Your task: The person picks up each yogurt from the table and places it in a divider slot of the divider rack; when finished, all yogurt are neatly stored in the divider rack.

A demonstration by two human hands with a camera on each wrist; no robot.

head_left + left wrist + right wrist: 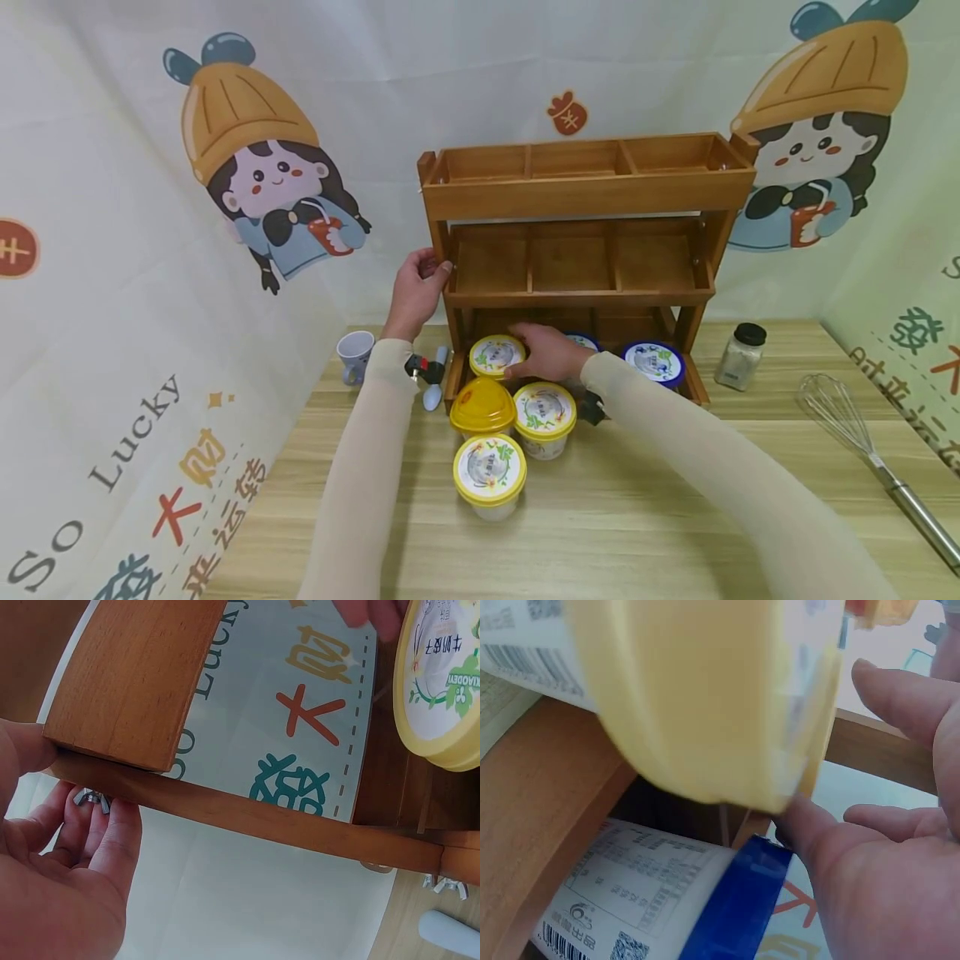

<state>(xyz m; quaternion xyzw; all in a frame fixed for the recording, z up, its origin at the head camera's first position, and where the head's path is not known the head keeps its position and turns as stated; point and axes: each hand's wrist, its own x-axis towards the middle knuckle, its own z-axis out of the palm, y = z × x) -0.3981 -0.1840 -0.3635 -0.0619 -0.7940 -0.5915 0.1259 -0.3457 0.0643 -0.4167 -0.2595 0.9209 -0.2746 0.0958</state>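
My left hand grips the left side post of a three-tier wooden rack. In the left wrist view, the thumb lies on one side of the post and the fingers on the other, beside a wing nut. On the bottom tier, my right hand holds a yellow-lidded tub, thumb at the near side of its lid and fingers at the far side. Blue-lidded tubs sit to its right, one partly hidden by that hand. Another yellow-lidded tub stands just in front, looming close in the right wrist view.
A tub with a domed yellow lid and another flat-lidded yellow tub stand before the rack. A white mug and a spoon lie left; a black-capped jar and a whisk are right.
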